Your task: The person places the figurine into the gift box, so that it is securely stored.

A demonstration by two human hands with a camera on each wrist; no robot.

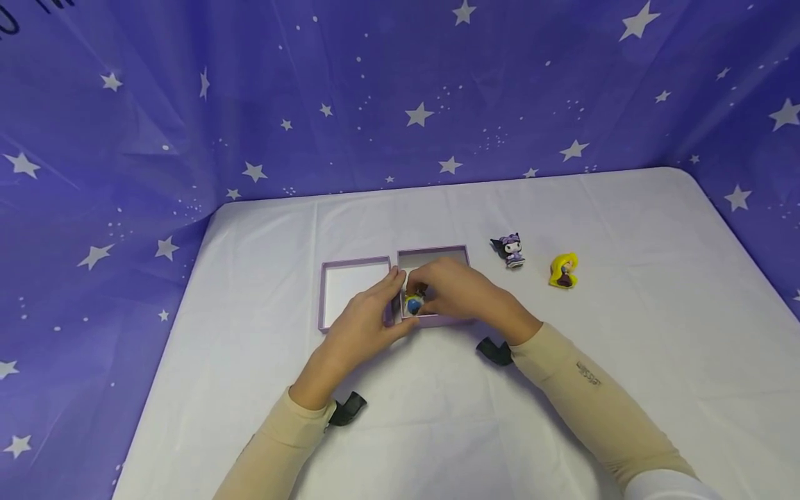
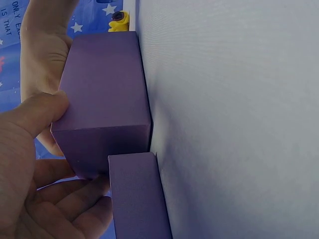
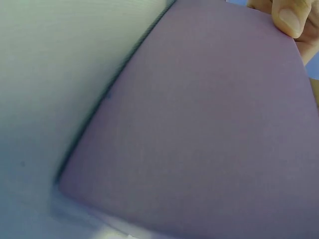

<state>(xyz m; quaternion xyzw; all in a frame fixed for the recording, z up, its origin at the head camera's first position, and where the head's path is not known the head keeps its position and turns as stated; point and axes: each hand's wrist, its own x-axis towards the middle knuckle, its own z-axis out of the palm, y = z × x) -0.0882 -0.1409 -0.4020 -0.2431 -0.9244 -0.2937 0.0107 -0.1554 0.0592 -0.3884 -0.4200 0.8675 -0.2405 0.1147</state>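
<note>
A purple open box stands near the middle of the table. Its front left corner is gripped by my left hand, with the thumb on the front wall and the other fingers along the left side. From above, my right hand reaches into the box and holds a small figurine with blue and yellow parts at the left end. Those fingers cover much of the figurine. Just left of the box lies its purple lid, white inside face up, partly behind my left hand.
To the right of the box are a black-and-purple figurine and a yellow-haired figurine. A white cloth covers the table. A purple star-printed curtain hangs behind it. Black wrist mounts stick out from both sleeves.
</note>
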